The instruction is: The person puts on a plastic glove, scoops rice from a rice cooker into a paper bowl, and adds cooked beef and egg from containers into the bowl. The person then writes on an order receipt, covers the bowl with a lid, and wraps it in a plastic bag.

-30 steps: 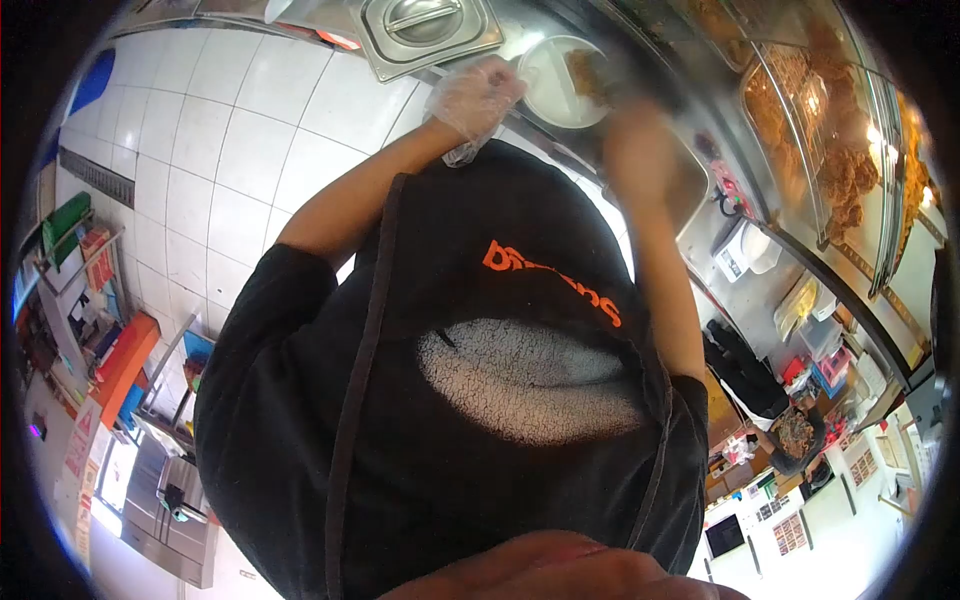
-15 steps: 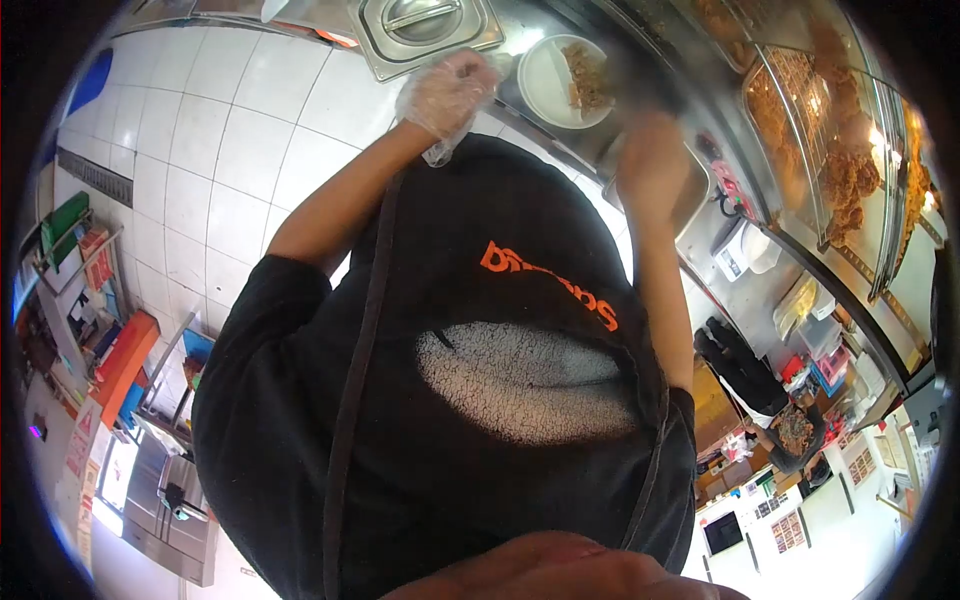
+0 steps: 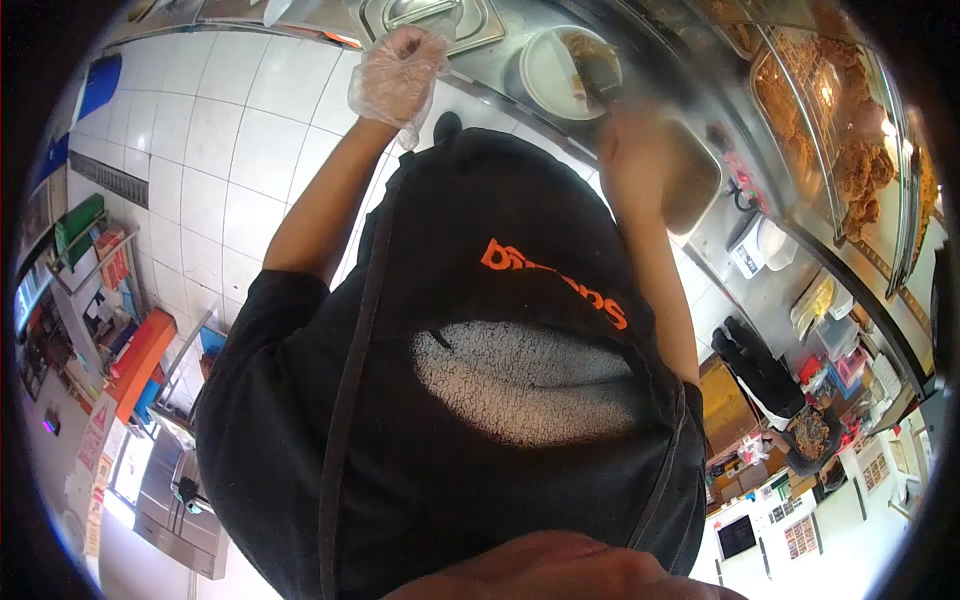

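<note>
My left hand (image 3: 398, 78), in a clear plastic glove, is curled closed with nothing visible in it. It is beside a steel pan lid (image 3: 470, 22) with a handle, at the counter's edge. My right hand (image 3: 635, 155) is blurred, its fingers wrapped around a dark utensil (image 3: 600, 75) whose kind is unclear. The utensil's far end lies over brown shredded food (image 3: 577, 45) in a round white bowl (image 3: 545, 80). A steel tray (image 3: 698, 180) sits partly hidden behind my right hand and wrist.
Fried pieces (image 3: 860, 170) fill a rack in the display case at right. A white tub (image 3: 765, 243) stands on the counter beyond the tray. Another person (image 3: 770, 380) is farther off at right. White floor tiles (image 3: 245, 150) and shelves (image 3: 85, 300) lie to the left.
My left hand has moved left, away from the bowl. The dark utensil, blurred above my right hand before, now shows over the food in the bowl. My right hand has shifted slightly left.
</note>
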